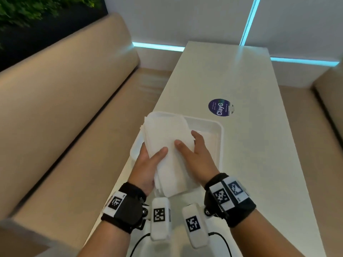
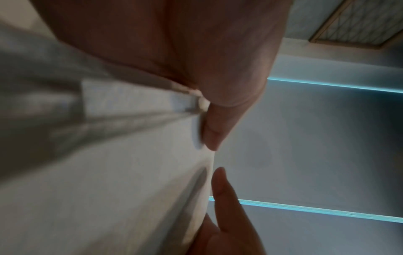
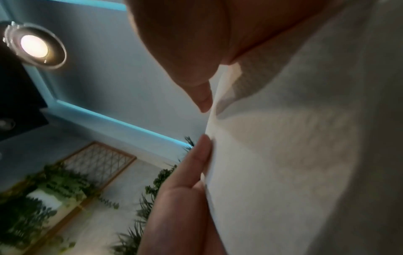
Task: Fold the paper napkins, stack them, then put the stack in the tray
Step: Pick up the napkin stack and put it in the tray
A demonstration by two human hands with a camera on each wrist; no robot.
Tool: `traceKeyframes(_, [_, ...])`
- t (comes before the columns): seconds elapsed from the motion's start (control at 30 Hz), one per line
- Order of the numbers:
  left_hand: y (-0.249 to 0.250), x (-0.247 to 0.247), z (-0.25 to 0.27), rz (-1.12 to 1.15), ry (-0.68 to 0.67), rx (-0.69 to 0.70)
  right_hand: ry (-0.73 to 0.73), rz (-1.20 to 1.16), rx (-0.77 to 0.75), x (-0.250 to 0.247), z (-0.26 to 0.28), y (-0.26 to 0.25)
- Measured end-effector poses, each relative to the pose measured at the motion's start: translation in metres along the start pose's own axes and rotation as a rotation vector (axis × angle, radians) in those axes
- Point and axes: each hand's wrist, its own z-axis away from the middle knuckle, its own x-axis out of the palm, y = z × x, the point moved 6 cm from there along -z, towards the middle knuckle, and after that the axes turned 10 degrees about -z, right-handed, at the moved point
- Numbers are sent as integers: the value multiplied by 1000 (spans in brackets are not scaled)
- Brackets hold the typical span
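A stack of folded white paper napkins [image 1: 167, 132] is held tilted over the left part of a shallow white tray [image 1: 221, 130] on the white table [image 1: 263, 149]. My left hand [image 1: 149, 159] grips the stack's near left side, thumb on top and fingers hidden beneath. On the near right side my right hand [image 1: 196, 154] grips it the same way. The left wrist view shows the napkins [image 2: 104, 181] close up, blurred, with my thumb [image 2: 218, 124] against their edge. In the right wrist view the napkins [image 3: 283, 155] fill the right side, pinched at the edge by my fingers [image 3: 196, 165].
A round dark-blue sticker [image 1: 220, 107] lies on the table beyond the tray. Beige benches run along the table's left [image 1: 65, 112] and right [image 1: 330, 101]. The far wall carries cyan light strips [image 1: 157, 46].
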Motion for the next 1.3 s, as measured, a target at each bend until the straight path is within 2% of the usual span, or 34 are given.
traceKeyframes(0.23, [-4, -8, -13, -57, 42, -33, -55, 119, -104, 7, -13, 4])
traceKeyframes(0.33, [-3, -17, -21, -90, 35, -19, 3, 232, -131, 2, -31, 7])
traceKeyframes(0.4, [-2, -22, -29, -113, 33, -1, 56, 355, -95, 0, -40, 10])
traceKeyframes(0.5, [-4, -28, -37, -142, 29, 19, 65, 433, -95, 9, -44, 6])
traceKeyframes(0.63, [-5, -33, -44, -151, 24, 30, 84, 342, -137, 23, -46, 3])
traceKeyframes(0.83, [-6, -35, -51, -95, 51, 2, 54, 121, -29, 19, -64, 13])
traceKeyframes(1.03, [-17, -31, -49, -50, 36, -54, 44, 142, -14, 18, -73, 18])
traceKeyframes(1.3, [-20, -31, -46, -66, 67, -74, -46, 325, -76, 31, -71, 11])
